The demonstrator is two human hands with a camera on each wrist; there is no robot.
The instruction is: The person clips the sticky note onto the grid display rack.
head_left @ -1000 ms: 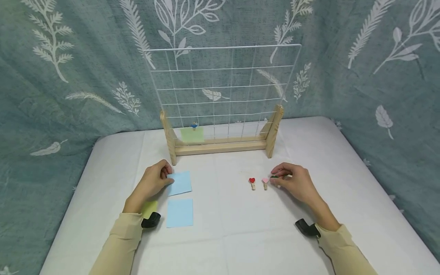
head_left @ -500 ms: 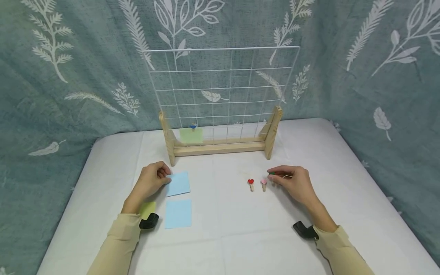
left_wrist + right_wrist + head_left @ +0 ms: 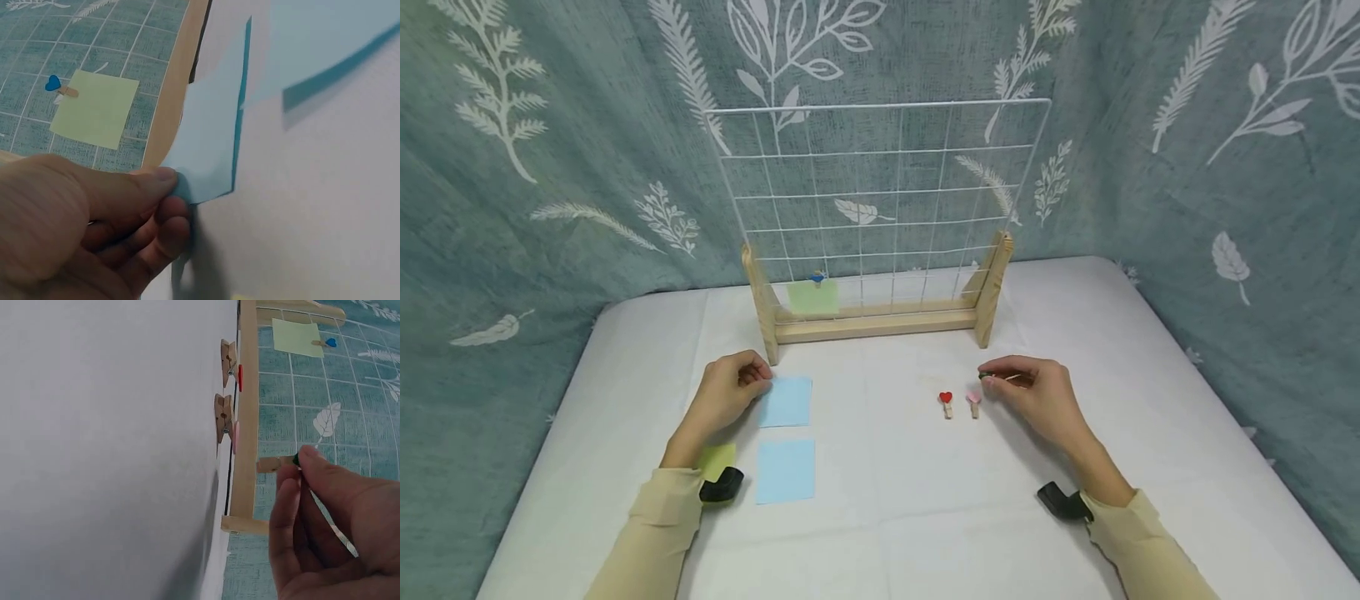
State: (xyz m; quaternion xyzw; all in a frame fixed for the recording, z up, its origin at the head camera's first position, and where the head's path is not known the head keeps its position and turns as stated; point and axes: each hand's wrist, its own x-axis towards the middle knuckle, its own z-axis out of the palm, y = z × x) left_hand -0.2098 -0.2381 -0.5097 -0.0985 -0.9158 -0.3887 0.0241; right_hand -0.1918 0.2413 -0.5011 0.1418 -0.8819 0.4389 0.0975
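My left hand [image 3: 726,392] pinches the left corner of a blue sticky note [image 3: 209,131] between thumb and fingers. In the left wrist view this note stands tilted off the white table. A second blue sticky note [image 3: 786,472] lies nearer me. Raised a little above the table, my right hand [image 3: 1037,396] pinches a small wooden clothespin [image 3: 269,464] by its green end, which the fingertips partly cover. Two more small clothespins lie to its left, one with a red heart [image 3: 946,398], one with a pink heart [image 3: 973,398].
Behind the notes stands a white wire grid [image 3: 880,196] on a wooden base [image 3: 880,327]. A pale green note [image 3: 812,298] hangs low on its left side under a blue-heart clothespin [image 3: 817,277]. A yellow note [image 3: 717,461] lies partly under my left wrist.
My right hand has moved slightly left and up with the green-ended clothespin. My left hand still pinches the blue note at nearly the same place.
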